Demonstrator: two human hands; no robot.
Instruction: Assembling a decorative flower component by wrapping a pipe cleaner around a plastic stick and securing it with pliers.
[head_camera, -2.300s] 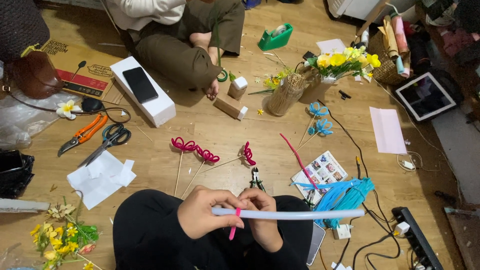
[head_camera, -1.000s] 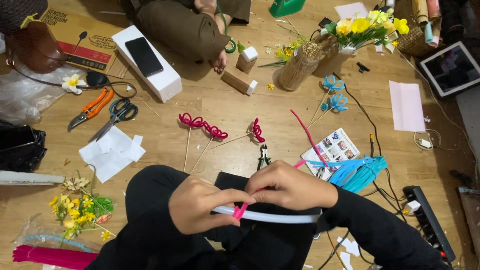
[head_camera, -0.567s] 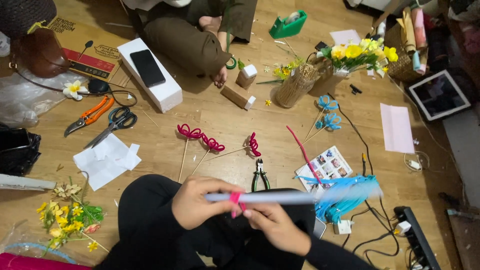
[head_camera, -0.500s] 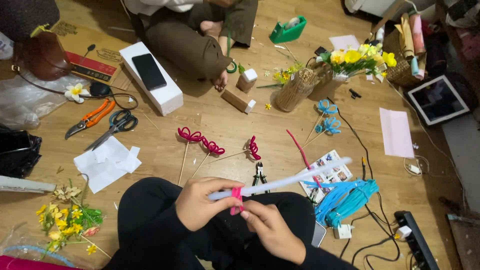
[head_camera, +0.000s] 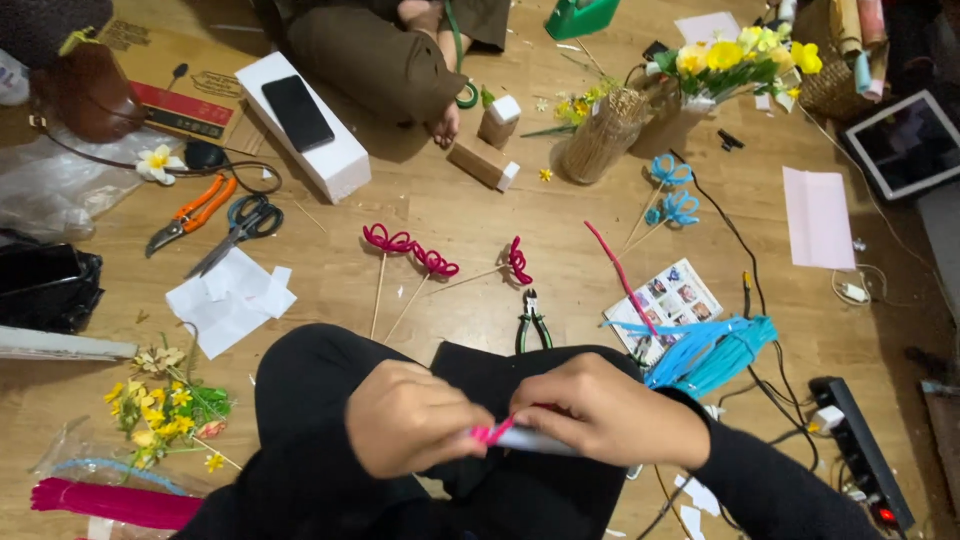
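My left hand (head_camera: 412, 416) and my right hand (head_camera: 603, 408) are close together over my lap, both gripping a pale white rod (head_camera: 538, 440). Only a short stretch of the rod shows between the hands. A pink pipe cleaner (head_camera: 490, 433) is pinched against the rod at my left fingertips, with its end sticking out. On the wooden floor (head_camera: 470, 220) just ahead lie three pink curled pipe-cleaner flowers on thin sticks (head_camera: 412, 252) and small green-handled pliers (head_camera: 533, 322).
A blue pipe-cleaner bundle (head_camera: 712, 350) and a power strip (head_camera: 862, 452) lie at my right. Scissors (head_camera: 240, 225), orange pliers (head_camera: 190, 212) and white paper (head_camera: 232, 297) lie left. Another person's leg (head_camera: 372, 60), a white box (head_camera: 330, 160) with a phone, and a flower vase (head_camera: 605, 135) are farther off.
The rod stuck out long toward the right before; now my right hand has slid in along it and covers most of it. Both hands have drawn close together around the pink pipe cleaner.
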